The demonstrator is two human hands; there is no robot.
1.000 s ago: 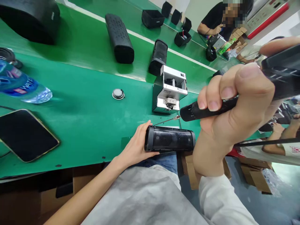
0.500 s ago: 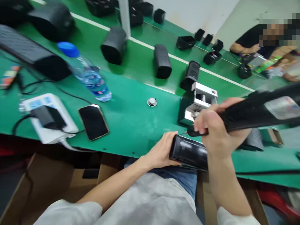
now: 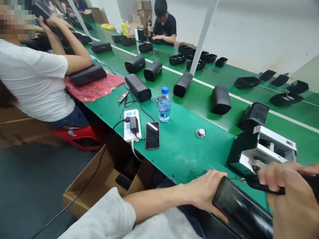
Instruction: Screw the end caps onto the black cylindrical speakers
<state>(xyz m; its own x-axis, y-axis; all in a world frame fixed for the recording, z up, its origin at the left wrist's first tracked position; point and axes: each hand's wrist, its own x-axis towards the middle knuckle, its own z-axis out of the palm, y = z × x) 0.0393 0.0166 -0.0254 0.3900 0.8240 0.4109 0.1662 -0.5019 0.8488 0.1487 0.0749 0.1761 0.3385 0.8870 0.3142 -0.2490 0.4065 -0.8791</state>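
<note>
My left hand (image 3: pixel 203 191) is wrapped round the near end of a glossy black speaker housing (image 3: pixel 245 207) at the bench's front edge. In my right hand (image 3: pixel 290 189) is a black electric screwdriver (image 3: pixel 255 183), its thin bit pointing left just above the housing. Whether the bit touches the housing I cannot tell. The screwdriver's rear part runs out of view on the right. Right behind it stands a black and silver screw feeder (image 3: pixel 264 147), partly hidden by my right hand. A small round silver part (image 3: pixel 200 132) lies on the green bench.
A water bottle (image 3: pixel 164 105), phone (image 3: pixel 152 136) and power strip (image 3: pixel 132 127) with cables are left of my hands. Several black speakers (image 3: pixel 221 99) line the green belt. One co-worker (image 3: pixel 42 73) sits at left, another (image 3: pixel 164 28) across. An open carton (image 3: pixel 87 186) stands below the bench.
The view has swung left, bringing two co-workers into sight and shifting the bench things rightward. My hands keep hold of the speaker housing and the electric screwdriver.
</note>
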